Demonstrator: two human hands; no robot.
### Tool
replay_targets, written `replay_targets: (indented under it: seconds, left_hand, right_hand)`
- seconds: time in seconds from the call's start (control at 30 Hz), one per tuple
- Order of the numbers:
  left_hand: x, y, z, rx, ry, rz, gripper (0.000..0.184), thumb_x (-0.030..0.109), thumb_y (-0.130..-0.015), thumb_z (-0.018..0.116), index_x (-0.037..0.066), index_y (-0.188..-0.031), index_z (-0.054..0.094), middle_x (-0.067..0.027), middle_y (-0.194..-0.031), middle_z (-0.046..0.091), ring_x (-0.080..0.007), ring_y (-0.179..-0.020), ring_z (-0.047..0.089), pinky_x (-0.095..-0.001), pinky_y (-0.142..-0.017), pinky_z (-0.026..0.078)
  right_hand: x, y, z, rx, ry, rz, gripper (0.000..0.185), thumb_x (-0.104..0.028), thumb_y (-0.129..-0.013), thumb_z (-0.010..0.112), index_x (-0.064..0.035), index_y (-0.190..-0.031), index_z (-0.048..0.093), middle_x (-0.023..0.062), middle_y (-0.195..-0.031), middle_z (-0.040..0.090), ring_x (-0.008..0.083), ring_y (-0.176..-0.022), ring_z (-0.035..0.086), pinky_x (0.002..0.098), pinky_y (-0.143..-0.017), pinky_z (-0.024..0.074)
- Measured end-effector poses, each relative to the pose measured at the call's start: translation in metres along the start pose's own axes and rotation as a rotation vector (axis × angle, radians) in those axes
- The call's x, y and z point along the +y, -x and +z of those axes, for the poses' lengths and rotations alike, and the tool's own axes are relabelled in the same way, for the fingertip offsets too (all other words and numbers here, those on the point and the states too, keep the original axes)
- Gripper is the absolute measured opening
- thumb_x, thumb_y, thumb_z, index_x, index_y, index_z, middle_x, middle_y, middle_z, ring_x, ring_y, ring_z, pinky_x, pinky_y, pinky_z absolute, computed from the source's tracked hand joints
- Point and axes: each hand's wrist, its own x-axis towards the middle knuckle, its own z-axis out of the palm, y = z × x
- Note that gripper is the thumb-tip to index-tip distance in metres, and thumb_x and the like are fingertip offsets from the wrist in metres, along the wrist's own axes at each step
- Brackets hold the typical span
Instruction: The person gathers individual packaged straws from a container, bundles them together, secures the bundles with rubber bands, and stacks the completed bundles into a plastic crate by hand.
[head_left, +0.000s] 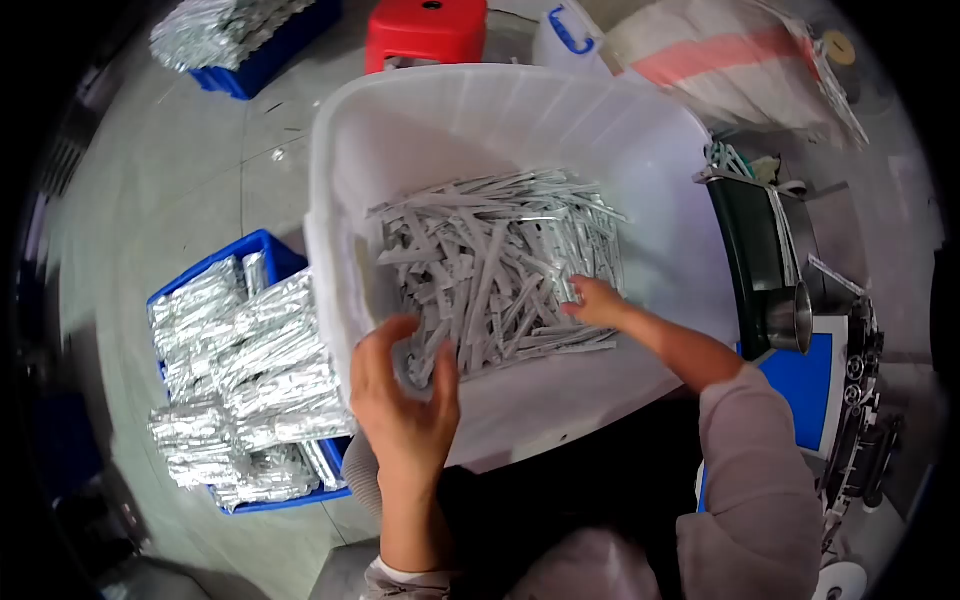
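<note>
A large white plastic tub (400,110) holds a loose heap of thin, pale wrapped strips (490,260). My left hand (405,400) is over the tub's near left edge, its thumb and fingers apart in a wide curve with nothing between them. My right hand (597,302) reaches in at the right side of the heap, fingers bent at the strips. Whether it grips any of them is too small to tell. Left of the tub, shiny silvery bundles (270,350) are piled over a blue crate (265,242).
Another blue crate (240,80) with silvery strips is at the upper left. A red stool (428,30) and a white sack (710,60) lie beyond the tub. A metal cup (790,318) and machine parts (860,400) are at the right.
</note>
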Motion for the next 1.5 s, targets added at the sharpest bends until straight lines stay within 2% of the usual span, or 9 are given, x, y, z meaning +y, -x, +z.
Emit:
replay_targets:
  seconds: [0.3,0.33,0.5,0.73,1.0,1.1,1.2,1.37,1.5]
  left_hand:
    - [-0.041,-0.005,0.108,-0.573,-0.425,-0.028,0.046,0.012,-0.063,0.070,0.002,-0.103,0.050,-0.0141,-0.085,0.059,-0.0314,-0.079,0.056,-0.0377,-0.071,0.044]
    - [-0.041,-0.008,0.114,-0.594,-0.443,-0.030,0.046,0.012,-0.063,0.070,0.002,-0.103,0.050,-0.0141,-0.085,0.059,-0.0314,-0.079,0.056,-0.0377,-0.071,0.044]
    - [-0.034,-0.020,0.120,-0.557,-0.398,-0.097,0.054,0.007,-0.061,0.070,0.002,-0.110,0.047,-0.0128,-0.083,0.058,-0.0314,-0.076,0.056,-0.0379,-0.068,0.045]
    - [-0.038,-0.019,0.117,-0.765,-0.410,-0.131,0.058,0.008,-0.061,0.071,0.004,-0.114,0.046,-0.0123,-0.090,0.058,-0.0286,-0.084,0.057,-0.0355,-0.074,0.044]
    - [-0.041,-0.016,0.114,-0.852,-0.417,-0.111,0.057,0.010,-0.061,0.071,0.004,-0.112,0.046,-0.0124,-0.090,0.057,-0.0307,-0.082,0.054,-0.0372,-0.071,0.044]
    - [-0.042,-0.016,0.112,-0.864,-0.403,-0.097,0.056,0.013,-0.063,0.070,0.004,-0.113,0.045,-0.0123,-0.091,0.056,-0.0301,-0.082,0.053,-0.0370,-0.071,0.043]
    - [-0.040,-0.012,0.112,-0.903,-0.406,-0.088,0.056,0.016,-0.066,0.069,0.004,-0.114,0.044,-0.0118,-0.092,0.055,-0.0287,-0.082,0.053,-0.0363,-0.071,0.042]
    - [-0.039,-0.014,0.111,-0.950,-0.411,-0.106,0.057,0.017,-0.066,0.069,0.004,-0.115,0.044,-0.0112,-0.092,0.054,-0.0276,-0.083,0.053,-0.0358,-0.071,0.042]
    - [-0.038,-0.014,0.112,-0.921,-0.383,-0.103,0.055,0.015,-0.065,0.070,0.003,-0.113,0.045,-0.0129,-0.091,0.055,-0.0311,-0.083,0.053,-0.0377,-0.071,0.043]
  right_hand:
    - [0.158,-0.129,0.055,-0.116,0.155,0.361,0.082,-0.046,-0.069,0.066,0.0062,-0.124,0.033,0.0235,-0.119,0.046,0.0314,-0.110,0.047,0.0358,-0.091,0.0394]
    - [0.163,-0.137,0.072,-0.164,0.051,0.411,0.102,-0.052,-0.062,0.069,0.0063,-0.131,0.021,0.0256,-0.133,0.028,0.0342,-0.122,0.032,0.0381,-0.098,0.0322]
    - [0.156,-0.143,0.131,0.010,0.021,0.411,0.118,-0.059,-0.050,0.072,0.0031,-0.133,0.016,0.0291,-0.137,0.008,0.0414,-0.128,0.008,0.0443,-0.105,0.0126]
    - [0.156,-0.152,0.133,0.167,-0.085,0.534,0.094,-0.045,-0.054,0.071,0.0012,-0.127,0.033,0.0308,-0.124,0.034,0.0411,-0.112,0.040,0.0402,-0.093,0.0354]
    - [0.195,-0.166,0.159,0.151,-0.218,0.318,0.102,-0.066,-0.054,0.060,0.0050,-0.123,0.037,0.0248,-0.123,0.041,0.0320,-0.115,0.040,0.0343,-0.099,0.0290]
    - [0.185,-0.159,0.138,0.208,-0.481,0.398,0.103,-0.062,-0.051,0.067,0.0096,-0.119,0.038,0.0271,-0.122,0.042,0.0324,-0.111,0.045,0.0340,-0.096,0.0317]
    - [0.177,-0.159,0.123,0.183,-0.723,0.587,0.089,-0.028,-0.046,0.081,0.0127,-0.115,0.040,0.0272,-0.117,0.047,0.0295,-0.109,0.048,0.0308,-0.086,0.0412]
    - [0.151,-0.150,0.093,0.022,-0.313,0.519,0.078,-0.032,-0.047,0.076,0.0097,-0.106,0.046,0.0248,-0.104,0.055,0.0360,-0.099,0.053,0.0359,-0.081,0.0438]
    - [0.169,-0.164,0.134,0.332,-0.372,0.383,0.073,-0.029,-0.049,0.072,0.0069,-0.107,0.045,0.0232,-0.104,0.055,0.0351,-0.099,0.053,0.0366,-0.082,0.0431]
